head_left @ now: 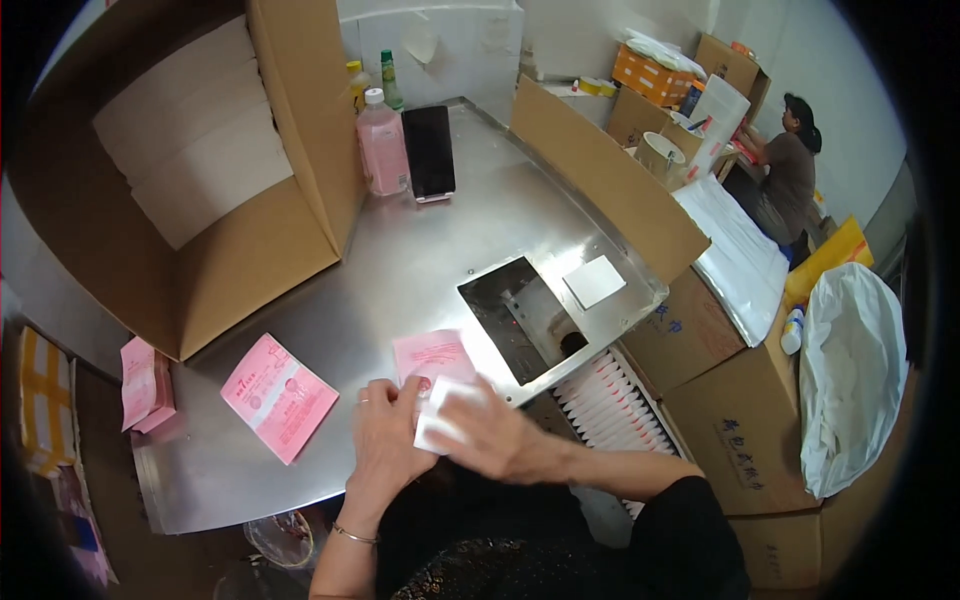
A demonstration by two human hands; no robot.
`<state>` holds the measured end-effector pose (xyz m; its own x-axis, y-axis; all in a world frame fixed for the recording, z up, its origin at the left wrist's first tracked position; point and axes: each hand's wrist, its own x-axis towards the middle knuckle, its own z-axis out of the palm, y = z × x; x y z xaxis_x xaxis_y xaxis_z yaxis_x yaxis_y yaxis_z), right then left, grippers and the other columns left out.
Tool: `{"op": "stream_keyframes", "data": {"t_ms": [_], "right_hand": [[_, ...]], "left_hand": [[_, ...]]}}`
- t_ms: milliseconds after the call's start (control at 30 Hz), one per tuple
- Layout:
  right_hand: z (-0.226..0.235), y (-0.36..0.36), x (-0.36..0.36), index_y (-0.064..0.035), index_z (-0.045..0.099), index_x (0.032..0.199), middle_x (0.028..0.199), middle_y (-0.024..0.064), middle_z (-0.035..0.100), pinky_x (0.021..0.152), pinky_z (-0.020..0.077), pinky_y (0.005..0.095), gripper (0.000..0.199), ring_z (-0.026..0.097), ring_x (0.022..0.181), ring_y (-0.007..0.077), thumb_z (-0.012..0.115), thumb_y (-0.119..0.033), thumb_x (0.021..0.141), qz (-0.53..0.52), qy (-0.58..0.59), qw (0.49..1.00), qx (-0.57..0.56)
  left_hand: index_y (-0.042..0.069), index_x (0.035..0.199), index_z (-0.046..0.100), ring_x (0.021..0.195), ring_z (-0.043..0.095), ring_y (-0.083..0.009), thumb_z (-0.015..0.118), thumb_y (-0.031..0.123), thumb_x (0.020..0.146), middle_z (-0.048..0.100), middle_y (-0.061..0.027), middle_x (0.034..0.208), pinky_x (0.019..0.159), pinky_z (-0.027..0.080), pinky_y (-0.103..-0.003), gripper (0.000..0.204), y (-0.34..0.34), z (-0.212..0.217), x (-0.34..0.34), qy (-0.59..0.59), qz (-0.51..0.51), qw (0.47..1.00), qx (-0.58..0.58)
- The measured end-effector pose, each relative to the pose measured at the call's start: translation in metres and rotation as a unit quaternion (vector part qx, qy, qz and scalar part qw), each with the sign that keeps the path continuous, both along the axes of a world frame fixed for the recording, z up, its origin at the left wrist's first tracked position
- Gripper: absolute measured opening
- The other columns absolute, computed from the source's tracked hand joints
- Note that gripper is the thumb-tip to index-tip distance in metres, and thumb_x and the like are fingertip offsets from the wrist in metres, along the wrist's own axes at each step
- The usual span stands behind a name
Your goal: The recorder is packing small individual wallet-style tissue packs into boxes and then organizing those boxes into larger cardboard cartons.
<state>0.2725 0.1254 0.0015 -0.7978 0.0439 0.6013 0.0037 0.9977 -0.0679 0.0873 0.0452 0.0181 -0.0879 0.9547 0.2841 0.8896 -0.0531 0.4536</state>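
Steel tabletop (420, 270) is filling the middle of the scene, with a square opening (520, 315) cut into it at the right. At the near edge the person is working with both hands close together. The left hand (385, 440) is pressing down on a pink packet (432, 355), its grip lying fairly flat. The right hand (490, 435) is closing its grip around a white pad (440, 415), which is sitting just over the near end of that packet, touching it.

To the left, one more pink packet (278, 396) is lying flat on the tabletop, and a small pink stack (143, 385) is waiting at the left edge. Below the opening, a row of white pieces (610, 400) is standing packed in a box.

Judging from this, the work is only partly done: one packet is in hand, and others are waiting.

A big carton (190, 170) is standing far left, beside a pink bottle (382, 145).
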Motion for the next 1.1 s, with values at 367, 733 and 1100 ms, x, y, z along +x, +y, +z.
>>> {"op": "stream_keyframes", "data": {"t_ms": [367, 733, 1100], "right_hand": [[-0.046, 0.123, -0.028, -0.0054, 0.068, 0.097, 0.096, 0.0178, 0.069, 0.093, 0.0451, 0.0588, 0.018, 0.068, 0.091, 0.0344, 0.060, -0.018, 0.086, -0.339, -0.067, 0.919, -0.191], [-0.010, 0.016, 0.087, -0.0032, 0.057, 0.132, 0.133, 0.0188, 0.056, 0.107, 0.0350, 0.0606, 0.052, 0.048, 0.133, 0.0376, 0.064, -0.007, 0.081, -0.470, 0.073, 0.878, -0.047], [-0.061, -0.079, 0.158, -0.0035, 0.043, 0.148, 0.155, 0.0291, 0.028, 0.113, 0.0152, 0.0687, 0.069, 0.018, 0.147, 0.0519, 0.061, -0.008, 0.082, -0.672, 0.071, 0.733, -0.084]], "left_hand": [[0.004, 0.135, 0.054, 0.089, 0.053, -0.0318, 0.073, 0.013, 0.080, 0.053, -0.0144, 0.096, 0.081, 0.044, -0.043, 0.059, -0.021, -0.002, -0.006, -0.032, -0.050, 0.998, 0.015], [0.018, 0.145, 0.050, 0.142, 0.038, -0.0347, 0.046, 0.050, 0.102, 0.044, -0.0167, 0.152, 0.112, 0.033, -0.054, 0.054, -0.053, -0.047, -0.100, 0.274, 0.192, 0.942, -0.012], [0.030, 0.152, 0.038, 0.140, 0.037, -0.0387, 0.031, 0.058, 0.103, 0.036, -0.0170, 0.156, 0.111, 0.034, -0.055, 0.057, -0.038, -0.009, -0.076, 0.239, 0.211, 0.931, -0.178]]}}
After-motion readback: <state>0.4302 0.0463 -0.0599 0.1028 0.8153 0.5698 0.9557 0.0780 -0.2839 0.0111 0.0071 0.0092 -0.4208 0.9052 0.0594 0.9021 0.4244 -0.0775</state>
